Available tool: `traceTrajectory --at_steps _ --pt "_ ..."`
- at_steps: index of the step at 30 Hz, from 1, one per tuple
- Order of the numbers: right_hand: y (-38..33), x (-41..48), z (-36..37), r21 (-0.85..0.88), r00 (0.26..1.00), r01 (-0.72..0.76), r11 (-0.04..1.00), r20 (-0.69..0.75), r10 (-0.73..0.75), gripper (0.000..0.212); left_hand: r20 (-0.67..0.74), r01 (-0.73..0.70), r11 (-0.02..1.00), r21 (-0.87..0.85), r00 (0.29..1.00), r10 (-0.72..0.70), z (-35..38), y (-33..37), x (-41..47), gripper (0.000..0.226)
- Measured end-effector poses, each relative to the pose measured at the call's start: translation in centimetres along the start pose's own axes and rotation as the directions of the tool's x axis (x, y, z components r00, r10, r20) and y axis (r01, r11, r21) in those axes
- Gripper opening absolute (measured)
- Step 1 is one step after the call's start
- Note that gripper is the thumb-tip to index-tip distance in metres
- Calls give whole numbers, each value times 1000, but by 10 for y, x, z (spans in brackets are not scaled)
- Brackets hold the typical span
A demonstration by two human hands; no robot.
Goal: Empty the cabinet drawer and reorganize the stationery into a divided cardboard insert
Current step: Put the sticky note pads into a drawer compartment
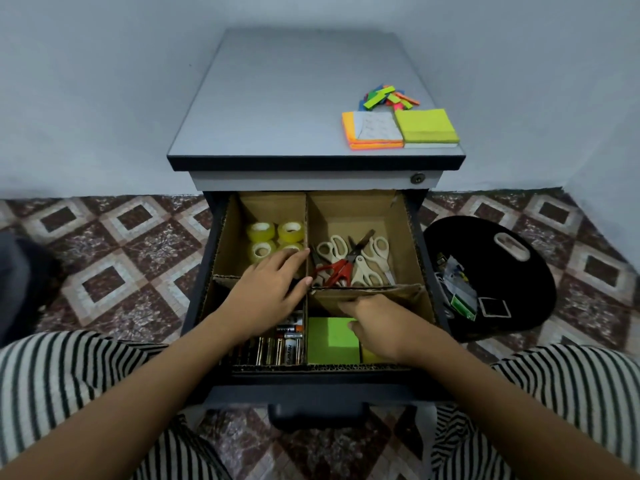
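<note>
The open drawer holds a cardboard insert (408, 237) split into four compartments. Tape rolls (262, 232) lie in the far left one, several scissors (349, 261) in the far right, batteries (273, 348) in the near left, green sticky-note blocks (329, 337) in the near right. My left hand (273, 292) rests flat with straight fingers over the centre divider, above the batteries. My right hand (377, 327) reaches into the near right compartment, its thumb on a green block and its fingers curled round something mostly hidden.
On the grey cabinet top (277, 109) lie orange (374, 129) and yellow-green (426, 128) sticky-note pads and a pile of coloured page flags (389, 98). A black bag (502, 271) with small stationery lies on the tiled floor to the right. Striped trouser knees flank the drawer.
</note>
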State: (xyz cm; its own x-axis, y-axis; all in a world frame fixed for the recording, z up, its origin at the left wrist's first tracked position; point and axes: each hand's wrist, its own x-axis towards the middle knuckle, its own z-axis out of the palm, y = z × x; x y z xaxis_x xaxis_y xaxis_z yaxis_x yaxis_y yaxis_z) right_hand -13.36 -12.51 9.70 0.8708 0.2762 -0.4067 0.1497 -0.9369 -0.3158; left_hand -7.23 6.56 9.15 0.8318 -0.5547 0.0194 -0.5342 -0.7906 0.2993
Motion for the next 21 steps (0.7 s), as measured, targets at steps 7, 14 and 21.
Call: traceTrajectory --at_steps 7,14,21 --pt "-7 -32 -73 221 948 92 971 -319 -17 35 -119 -55 990 -128 992 40 -19 15 3 70" --pt "32 -11 -152 232 659 -28 972 -727 192 33 -408 -184 979 -83 903 135 -65 52 68 45" --pt "71 18 -188 371 481 -183 910 -774 412 40 -398 143 927 -346 873 -283 -103 81 149 37"
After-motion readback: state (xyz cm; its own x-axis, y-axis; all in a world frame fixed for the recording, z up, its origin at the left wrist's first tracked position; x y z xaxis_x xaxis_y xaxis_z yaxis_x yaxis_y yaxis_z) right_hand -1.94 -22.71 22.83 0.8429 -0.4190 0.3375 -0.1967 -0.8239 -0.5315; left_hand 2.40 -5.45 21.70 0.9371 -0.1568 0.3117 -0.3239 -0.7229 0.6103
